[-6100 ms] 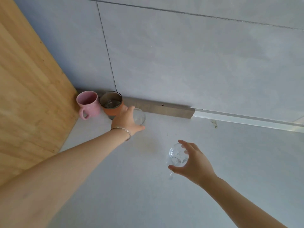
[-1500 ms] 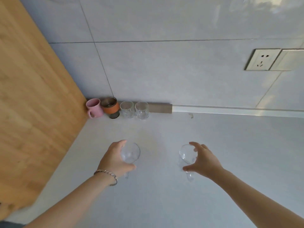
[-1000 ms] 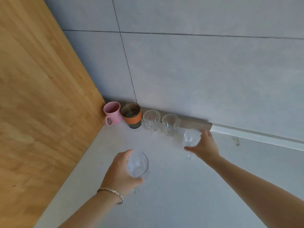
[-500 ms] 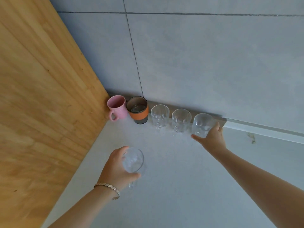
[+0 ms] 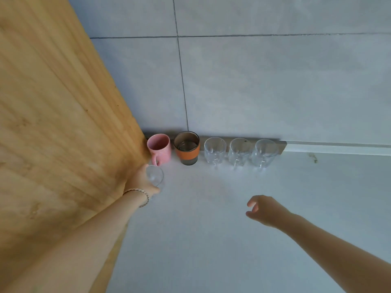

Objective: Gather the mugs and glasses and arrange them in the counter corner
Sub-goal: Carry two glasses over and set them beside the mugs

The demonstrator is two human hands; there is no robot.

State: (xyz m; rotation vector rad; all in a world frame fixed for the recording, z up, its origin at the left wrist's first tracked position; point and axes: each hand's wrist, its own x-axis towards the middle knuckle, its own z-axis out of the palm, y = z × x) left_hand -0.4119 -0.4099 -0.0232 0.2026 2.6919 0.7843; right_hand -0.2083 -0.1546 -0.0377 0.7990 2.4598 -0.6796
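At centre left the left hand [image 5: 141, 181] wraps a clear glass [image 5: 155, 176] just below the pink mug [image 5: 159, 148] — beside it stand the orange-banded cup [image 5: 187, 148] and three clear mugs [image 5: 239, 152] along the wall — while the right hand [image 5: 267, 210] hovers loosely curled, empty.

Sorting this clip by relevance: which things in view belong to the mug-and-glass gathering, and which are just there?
Job:
pink mug
orange-banded cup
three glass mugs in the row
glass in left hand
right hand, empty
counter

Just there:
wood panel
wall tiles
bracelet
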